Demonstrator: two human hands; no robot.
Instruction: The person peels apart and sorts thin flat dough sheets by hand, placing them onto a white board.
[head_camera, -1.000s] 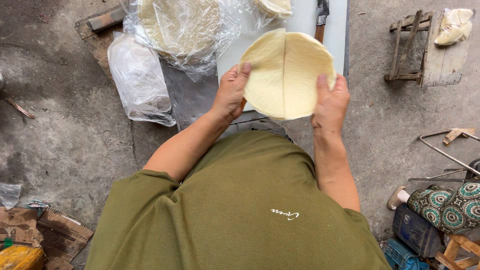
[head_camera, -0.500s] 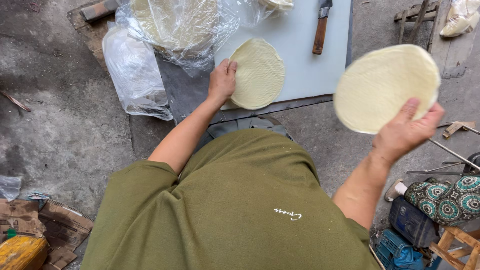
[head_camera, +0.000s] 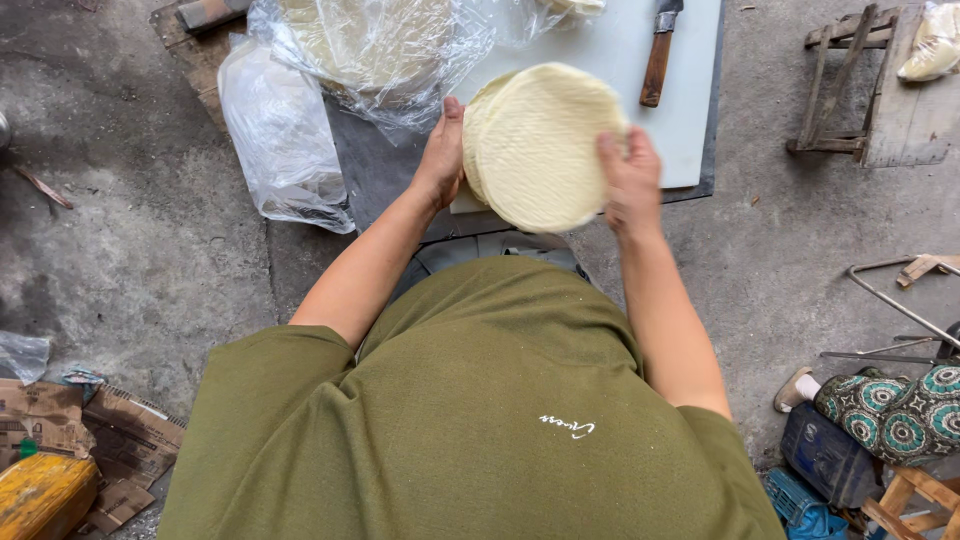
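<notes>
Both hands hold a small stack of pale round flatbreads (head_camera: 540, 145) upright-tilted above the near edge of a white cutting board (head_camera: 690, 90); the left hand (head_camera: 443, 155) presses its palm and fingers against the stack's left rim, and the right hand (head_camera: 630, 180) clamps the right rim, thumb on the face toward the camera and fingers hidden behind; so each grip is closed on the stack, squeezing it edge to edge rather than pinching it flat.

The stack hangs in the air, just over the board's front margin and near the person's green shirt (head_camera: 470, 420); a second disc's edge shows offset at the upper left, so the rounds are not quite aligned.

A knife with a brown wooden handle (head_camera: 657, 60) lies on the board, well apart from the stack; crumpled clear plastic bags (head_camera: 370, 50) holding more rounds sit just beside the left hand.

As I judge it, the risks are plain: held only by the rims, the thin rounds could buckle or slide past each other; an uneven squeeze might crack an edge; a slip would drop them onto the dirty concrete floor (head_camera: 130, 230) rather than the board; the loose plastic could also catch the left wrist.
</notes>
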